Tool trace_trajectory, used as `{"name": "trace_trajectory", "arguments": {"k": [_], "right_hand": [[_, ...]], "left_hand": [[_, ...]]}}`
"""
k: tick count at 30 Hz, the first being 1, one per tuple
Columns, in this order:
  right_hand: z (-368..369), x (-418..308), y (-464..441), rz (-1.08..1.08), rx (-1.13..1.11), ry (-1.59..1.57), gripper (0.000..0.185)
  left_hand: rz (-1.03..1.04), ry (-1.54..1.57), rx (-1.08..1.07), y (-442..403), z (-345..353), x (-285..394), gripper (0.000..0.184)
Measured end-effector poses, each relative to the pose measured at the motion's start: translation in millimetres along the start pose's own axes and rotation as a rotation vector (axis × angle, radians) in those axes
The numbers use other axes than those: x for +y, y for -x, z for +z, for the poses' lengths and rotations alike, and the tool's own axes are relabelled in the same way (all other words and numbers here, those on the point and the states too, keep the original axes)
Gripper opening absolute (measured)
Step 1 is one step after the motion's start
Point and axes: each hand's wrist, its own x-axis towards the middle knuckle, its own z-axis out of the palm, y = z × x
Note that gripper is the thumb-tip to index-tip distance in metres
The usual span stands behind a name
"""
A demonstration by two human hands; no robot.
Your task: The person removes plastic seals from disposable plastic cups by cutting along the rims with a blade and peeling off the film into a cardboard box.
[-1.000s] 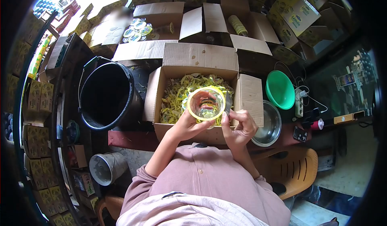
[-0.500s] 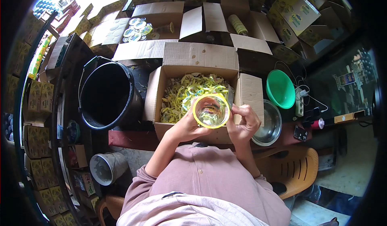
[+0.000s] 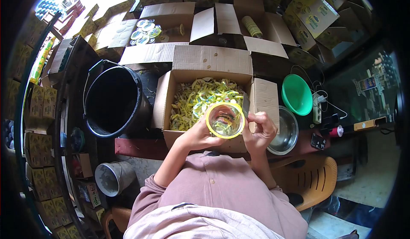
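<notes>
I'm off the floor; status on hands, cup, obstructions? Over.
Left hand holding yellow-rimmed cup. Right hand beside its rim, grip unclear. Open carton of yellow scraps below; nothing visibly blocking.

Workshop with stacks of cartons (image 3: 315, 16)

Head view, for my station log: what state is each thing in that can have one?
Clear cup: yellow-rimmed, mouth toward camera.
Left hand: closed around the cup.
Right hand: closed on a thin grey piece.
Near carton: open, flaps spread, holding yellow scraps.
Black bucket: uncovered.
Green bowl: uncovered.
Metal bowl: uncovered, partly hidden.
Yellow-edged stack: inside an open far carton.
</notes>
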Motion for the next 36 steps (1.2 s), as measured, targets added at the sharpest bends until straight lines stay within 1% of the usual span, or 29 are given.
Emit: {"name": "trace_trajectory", "arguments": {"k": [1, 4, 7, 8, 11, 14, 18, 24, 27, 30, 33, 36], "right_hand": [[0.6, -1.2, -0.6, -0.013, 0.023, 0.004, 0.02], [-2.5, 1.4, 6.5, -0.002, -0.013, 0.056, 0.02], [-1.3, 5.8, 5.2, -0.019, -0.016, 0.029, 0.019], [-1.6, 5.9, 3.2, -0.013, -0.025, 0.006, 0.019], [-2.3, 3.6, -2.8, 0.002, -0.029, -0.036, 0.019], [-0.8, 1.6, -2.7, 0.014, -0.009, -0.016, 0.018], [-2.3, 0.2, 3.4, 0.014, -0.045, 0.031, 0.018], [-0.1, 2.9, 1.2, -0.027, -0.072, 0.043, 0.019], [0.5, 3.6, -2.0, -0.042, -0.094, 0.037, 0.02], [0.1, 3.8, -2.9, -0.022, -0.094, 0.035, 0.019], [-1.2, 2.0, 0.5, -0.014, -0.09, 0.057, 0.019], [-1.0, 3.3, 2.3, -0.016, -0.086, 0.053, 0.019]], "left_hand": [[-0.002, 0.016, 0.001, -0.6, -0.9, 0.0, 0.075], [-0.009, 0.173, 0.056, -3.0, 1.9, 8.4, 0.064], [-0.053, 0.069, -0.08, 0.2, -2.6, 10.2, 0.074], [-0.06, 0.086, -0.11, 0.2, -2.3, 10.2, 0.076], [-0.02, 0.16, -0.027, -1.7, 0.8, 9.1, 0.067], [0.03, 0.228, 0.048, -2.0, 0.5, 7.8, 0.07], [-0.005, 0.18, 0.081, -4.0, -0.1, 9.1, 0.071], [-0.031, 0.09, 0.014, -2.9, -0.4, 13.8, 0.066], [0.049, 0.027, 0.025, -2.4, -0.8, 11.3, 0.066], [0.042, 0.098, 0.012, -3.8, -2.2, 12.5, 0.066], [0.022, 0.163, 0.066, -2.2, -2.7, 9.0, 0.066], [-0.011, 0.128, 0.037, -0.9, -6.4, 9.6, 0.066]]}}
